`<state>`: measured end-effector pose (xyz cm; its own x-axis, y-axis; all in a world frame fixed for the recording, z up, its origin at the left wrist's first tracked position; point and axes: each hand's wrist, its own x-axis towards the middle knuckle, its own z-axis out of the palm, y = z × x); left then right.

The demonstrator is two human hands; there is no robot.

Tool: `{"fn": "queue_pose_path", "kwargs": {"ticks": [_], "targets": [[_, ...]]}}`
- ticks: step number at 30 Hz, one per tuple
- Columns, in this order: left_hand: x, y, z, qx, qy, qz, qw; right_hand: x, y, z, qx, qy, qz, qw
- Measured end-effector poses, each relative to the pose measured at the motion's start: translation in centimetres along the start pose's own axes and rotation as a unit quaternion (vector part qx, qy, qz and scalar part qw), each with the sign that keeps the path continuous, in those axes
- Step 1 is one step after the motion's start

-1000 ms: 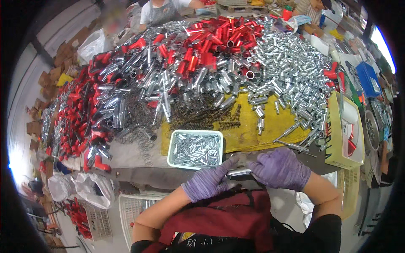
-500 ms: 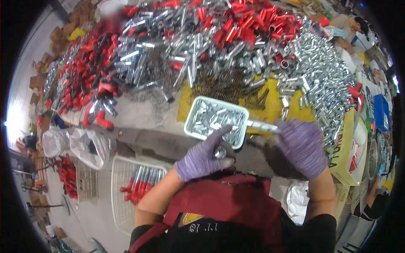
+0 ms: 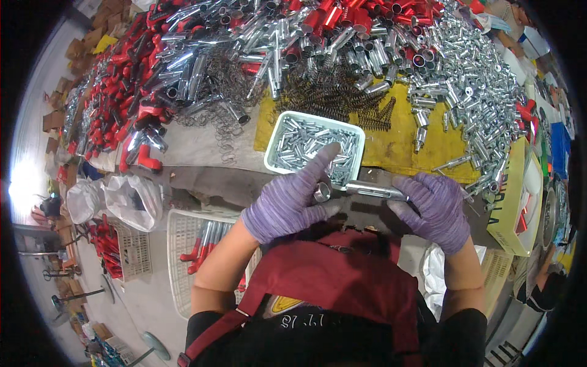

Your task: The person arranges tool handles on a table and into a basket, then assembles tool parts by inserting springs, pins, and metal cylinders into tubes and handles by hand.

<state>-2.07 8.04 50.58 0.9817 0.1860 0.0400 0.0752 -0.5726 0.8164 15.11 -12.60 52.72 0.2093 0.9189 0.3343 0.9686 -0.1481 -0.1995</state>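
My left hand point(image 3: 290, 205), in a purple knit glove, holds a short shiny metal tube point(image 3: 322, 192) with its open end facing right. The index finger of that hand points up over the near side of a pale green tray point(image 3: 269, 160) full of small metal pins point(image 3: 306, 147). My right hand point(image 3: 437, 208), gloved alike, grips a longer chrome tube point(image 3: 374, 190) by its right end. That tube lies nearly level, its left end close to the short tube, with a small gap between them.
Behind the tray lie dark coil springs point(image 3: 324, 92) on a yellow cloth point(image 3: 406, 144). Red handles point(image 3: 122, 92), chrome tubes point(image 3: 195, 73), red sleeves point(image 3: 342, 18) and small metal fittings point(image 3: 477, 92) heap the table. A white crate point(image 3: 177, 269) stands at lower left, a yellow box point(image 3: 513, 214) at right.
My right hand has come slightly down, and its chrome tube has moved down and left, from beside the tray to near the short tube. My left hand has shifted little.
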Motion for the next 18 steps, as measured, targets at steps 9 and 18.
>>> {"fn": "queue_pose_path", "kwargs": {"ticks": [9,18], "targets": [[-0.7,-1.3,1.7,-0.115,-0.005,0.041,0.992,0.1,-1.9,2.2,0.359,-0.005,0.211,0.909],[-1.0,-1.3,3.1,-0.269,-0.087,-0.042,0.958,1.5,-2.9,4.7,0.449,-0.165,0.072,0.875]]}}
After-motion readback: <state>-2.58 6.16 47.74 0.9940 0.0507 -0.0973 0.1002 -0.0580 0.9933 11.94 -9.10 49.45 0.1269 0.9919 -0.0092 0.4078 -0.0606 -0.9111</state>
